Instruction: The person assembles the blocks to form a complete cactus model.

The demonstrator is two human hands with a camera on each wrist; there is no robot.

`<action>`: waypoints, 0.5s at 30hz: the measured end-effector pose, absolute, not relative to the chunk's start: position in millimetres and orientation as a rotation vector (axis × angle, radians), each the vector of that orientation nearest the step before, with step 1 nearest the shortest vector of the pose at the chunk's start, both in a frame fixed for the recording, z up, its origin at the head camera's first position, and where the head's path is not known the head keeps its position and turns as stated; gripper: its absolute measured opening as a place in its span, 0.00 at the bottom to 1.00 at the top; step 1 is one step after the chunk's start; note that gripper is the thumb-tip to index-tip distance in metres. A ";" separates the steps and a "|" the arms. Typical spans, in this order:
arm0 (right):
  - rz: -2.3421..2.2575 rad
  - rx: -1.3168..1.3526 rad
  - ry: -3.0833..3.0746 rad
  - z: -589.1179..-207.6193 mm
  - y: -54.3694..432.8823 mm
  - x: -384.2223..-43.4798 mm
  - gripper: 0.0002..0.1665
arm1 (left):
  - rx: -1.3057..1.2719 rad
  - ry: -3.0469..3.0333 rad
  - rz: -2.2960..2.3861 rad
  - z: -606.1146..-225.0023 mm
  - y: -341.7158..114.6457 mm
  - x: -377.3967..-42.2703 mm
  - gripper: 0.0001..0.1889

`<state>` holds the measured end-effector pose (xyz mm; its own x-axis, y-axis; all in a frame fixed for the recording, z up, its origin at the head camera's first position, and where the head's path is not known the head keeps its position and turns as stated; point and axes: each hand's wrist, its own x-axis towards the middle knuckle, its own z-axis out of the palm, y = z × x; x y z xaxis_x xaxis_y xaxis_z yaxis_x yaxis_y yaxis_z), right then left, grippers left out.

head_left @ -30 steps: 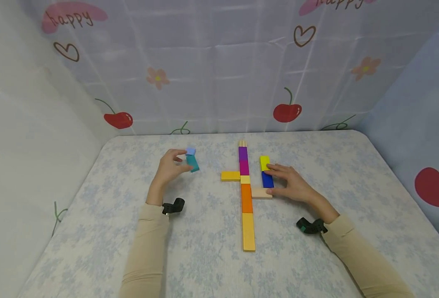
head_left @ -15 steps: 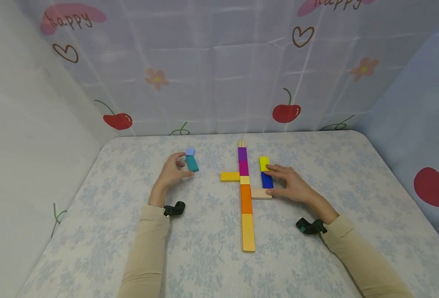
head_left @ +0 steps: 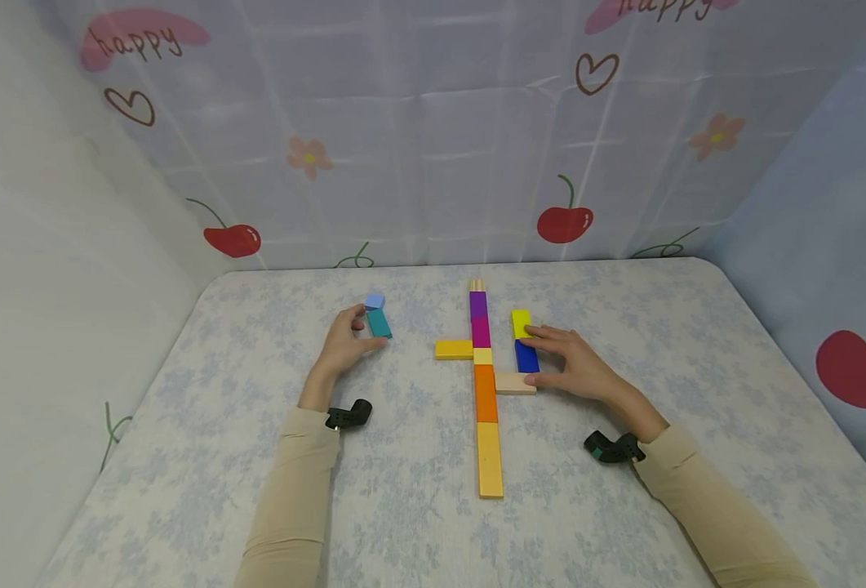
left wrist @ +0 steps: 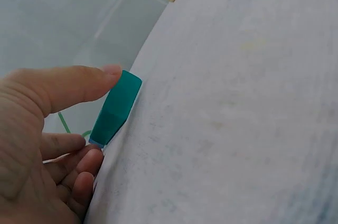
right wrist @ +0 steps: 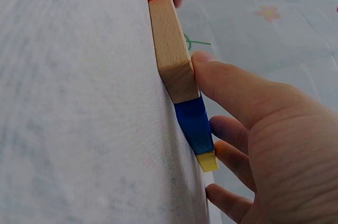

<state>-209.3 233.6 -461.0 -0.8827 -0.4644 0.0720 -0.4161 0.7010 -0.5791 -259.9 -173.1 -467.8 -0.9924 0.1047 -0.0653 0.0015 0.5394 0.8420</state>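
Observation:
At the left of the head view, my left hand (head_left: 348,340) spans a teal block (head_left: 379,322) and a small light-blue block (head_left: 374,302). Its thumb meets the teal block's near end, and its fingers curl in at the light-blue end, pinching the pair lengthwise. My right hand (head_left: 578,364) rests over a yellow block (head_left: 521,322), a dark-blue block (head_left: 526,356) and a plain wood block (head_left: 515,384). In the right wrist view its thumb touches the wood block's edge, while fairly straight fingers lie beside the blue and yellow ones.
Between the hands runs a straight column of blocks: purple (head_left: 479,305), magenta (head_left: 480,331), cream (head_left: 482,356), orange (head_left: 486,394) and long yellow-orange (head_left: 490,459), with thin pale sticks (head_left: 477,285) at the top. An amber block (head_left: 454,349) juts out leftward. A printed curtain (head_left: 433,147) hangs behind the table.
The left hand has shifted slightly right and nearer, its thumb slipping off the teal block's side and coming to its near end. The right hand and the column have stayed put.

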 end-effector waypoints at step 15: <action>-0.921 -0.720 2.829 -460.8 232.9 -209.6 0.40 | 0.115 2.718 1.406 -470.2 -171.9 -260.2 0.38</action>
<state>-209.6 232.9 -460.8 -0.8862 -0.4583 0.0670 -0.4099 0.7087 -0.5742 -260.2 -171.9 -470.2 -0.9940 0.1029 -0.0363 0.0299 0.5763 0.8167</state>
